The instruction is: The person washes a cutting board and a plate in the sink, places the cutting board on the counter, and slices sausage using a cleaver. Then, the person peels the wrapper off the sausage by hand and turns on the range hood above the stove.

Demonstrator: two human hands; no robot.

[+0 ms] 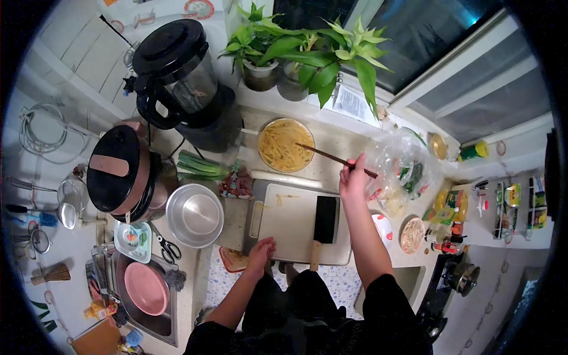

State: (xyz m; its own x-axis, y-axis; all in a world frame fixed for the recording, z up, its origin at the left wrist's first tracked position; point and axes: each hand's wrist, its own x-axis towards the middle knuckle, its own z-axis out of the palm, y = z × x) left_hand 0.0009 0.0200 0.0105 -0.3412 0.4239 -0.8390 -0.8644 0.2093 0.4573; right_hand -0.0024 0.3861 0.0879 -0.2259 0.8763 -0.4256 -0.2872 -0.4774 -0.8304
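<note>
My right hand (353, 177) is closed around dark chopsticks (331, 156), whose tips reach over a round dish of yellow shredded food (286, 145). At the front left edge of the white cutting board (290, 234) is my left hand (261, 255); its fingers are close together and I cannot make out whether they hold anything. A cleaver (326, 220) with a dark blade and wooden handle lies on the board's right side. A few yellow shreds lie near the board's back left.
A metal bowl (195, 215), scissors (168, 245) and green onions (201, 167) are on the left, with a blender (188, 89) behind. Plastic bags (405, 165) and a bowl of pale shreds (412, 235) are on the right. A pink basin (146, 289) sits in the sink.
</note>
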